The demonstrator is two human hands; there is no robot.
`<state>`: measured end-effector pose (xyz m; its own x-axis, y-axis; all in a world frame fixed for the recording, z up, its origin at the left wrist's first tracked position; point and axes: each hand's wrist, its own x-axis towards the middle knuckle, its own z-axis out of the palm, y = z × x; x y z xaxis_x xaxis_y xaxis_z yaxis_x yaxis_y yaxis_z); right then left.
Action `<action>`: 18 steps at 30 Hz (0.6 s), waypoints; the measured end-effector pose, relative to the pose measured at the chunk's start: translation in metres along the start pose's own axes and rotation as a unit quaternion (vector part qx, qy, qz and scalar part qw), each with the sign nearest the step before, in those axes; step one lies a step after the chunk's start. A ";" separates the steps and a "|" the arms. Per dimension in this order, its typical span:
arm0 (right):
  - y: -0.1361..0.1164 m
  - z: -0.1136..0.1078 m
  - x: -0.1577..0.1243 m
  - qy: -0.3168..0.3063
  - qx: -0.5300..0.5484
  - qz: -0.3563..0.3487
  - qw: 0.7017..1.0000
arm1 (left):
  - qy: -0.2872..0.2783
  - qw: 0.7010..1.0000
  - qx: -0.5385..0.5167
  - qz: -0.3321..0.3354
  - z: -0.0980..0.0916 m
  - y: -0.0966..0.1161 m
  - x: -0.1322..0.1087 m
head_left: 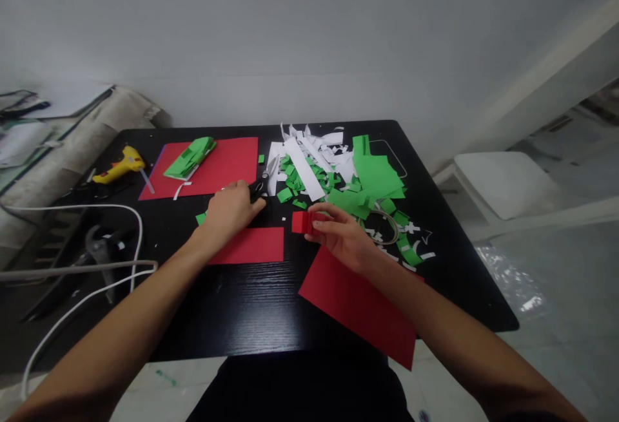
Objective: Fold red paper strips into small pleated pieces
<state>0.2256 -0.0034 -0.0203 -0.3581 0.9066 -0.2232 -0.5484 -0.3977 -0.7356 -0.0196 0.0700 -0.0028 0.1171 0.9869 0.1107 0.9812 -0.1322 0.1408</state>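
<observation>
My right hand (341, 235) pinches a small folded red paper piece (300, 221) between thumb and fingers, above the table's middle. Beneath that hand and forearm lies a red sheet (360, 303), angled past the table's front edge. On the left, my left hand (231, 212) is closed around black-handled scissors (260, 186), whose blades point toward the white scraps. Its fingertips are partly hidden. A red paper strip (256, 246) lies flat just in front of my left hand.
White and green paper scraps (314, 171) are heaped at the back, with green sheets (380, 177) beside a tape roll (387, 225). A folded green bundle (191, 158) rests on red paper (232, 164). A yellow glue gun (120, 165), pliers (100, 254) and white cable (140, 232) are at left.
</observation>
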 end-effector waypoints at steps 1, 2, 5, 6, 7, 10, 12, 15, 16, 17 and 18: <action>0.000 0.000 0.001 0.003 0.002 0.001 1.000 | 0.013 1.000 -0.018 0.003 -0.003 -0.003 -0.001; -0.001 -0.001 0.001 0.007 0.006 0.001 1.000 | 0.020 0.999 -0.040 0.004 -0.007 -0.005 -0.003; -0.002 -0.001 0.003 0.023 0.016 -0.003 1.000 | -0.009 0.989 -0.145 -0.007 -0.025 -0.010 -0.019; -0.003 -0.001 0.004 0.029 0.019 -0.007 0.999 | -0.037 0.978 -0.206 -0.008 -0.031 -0.010 -0.027; -0.004 -0.001 0.004 0.034 0.022 -0.011 0.999 | -0.074 0.959 -0.274 -0.006 -0.036 -0.008 -0.038; -0.005 0.000 0.005 0.044 0.034 -0.025 0.998 | -0.155 0.880 -0.448 0.006 -0.045 -0.001 -0.075; -0.006 0.000 0.006 0.047 0.038 -0.035 0.998 | -0.173 0.856 -0.487 0.004 -0.044 0.004 -0.100; -0.007 -0.001 0.006 0.051 0.035 -0.050 0.997 | -0.187 0.864 -0.468 0.003 -0.039 0.007 -0.128; -0.006 -0.002 0.006 0.053 0.034 -0.054 0.997 | -0.185 0.876 -0.446 -0.001 -0.037 0.008 -0.135; -0.006 -0.002 0.006 0.055 0.034 -0.055 0.996 | -0.176 0.888 -0.424 -0.003 -0.036 0.007 -0.139; -0.006 -0.003 0.006 0.057 0.035 -0.056 0.996 | -0.166 0.897 -0.409 0.000 -0.035 0.007 -0.142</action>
<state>0.2288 0.0044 -0.0187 -0.2057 0.9541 -0.2174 -0.6323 -0.2992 -0.7146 -0.0349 -0.0747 0.0165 0.2899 0.9422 -0.1682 0.5562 -0.0228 0.8307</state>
